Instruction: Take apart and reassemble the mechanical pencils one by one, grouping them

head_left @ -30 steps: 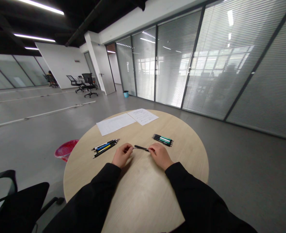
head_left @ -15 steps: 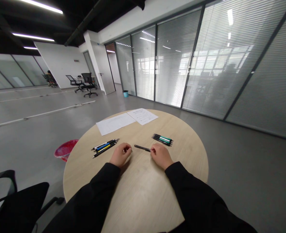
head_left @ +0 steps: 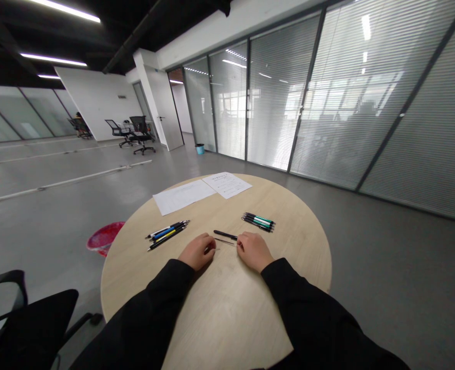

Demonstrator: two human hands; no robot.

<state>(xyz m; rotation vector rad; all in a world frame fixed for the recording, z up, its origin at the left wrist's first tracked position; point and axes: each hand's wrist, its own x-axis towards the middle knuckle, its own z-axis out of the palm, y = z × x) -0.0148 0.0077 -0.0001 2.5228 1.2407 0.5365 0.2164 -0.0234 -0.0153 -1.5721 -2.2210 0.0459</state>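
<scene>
The left hand [head_left: 198, 252] and right hand [head_left: 254, 251] are loosely curled; whether anything is gripped cannot be told. Between them, a black pen [head_left: 224, 235] and thin rod [head_left: 224, 241] are seen.

Grey floor [head_left: 385, 272], glass partition [head_left: 281, 92] with blinds [head_left: 335, 133], strip lights [head_left: 53, 59] on dark ceiling [head_left: 96, 41], black chairs [head_left: 139, 124] near white wall [head_left: 96, 103]

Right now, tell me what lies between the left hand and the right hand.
In the head view, a black pen and, nearer the person, a thin dark stick show between the left hand and the right hand.
</scene>
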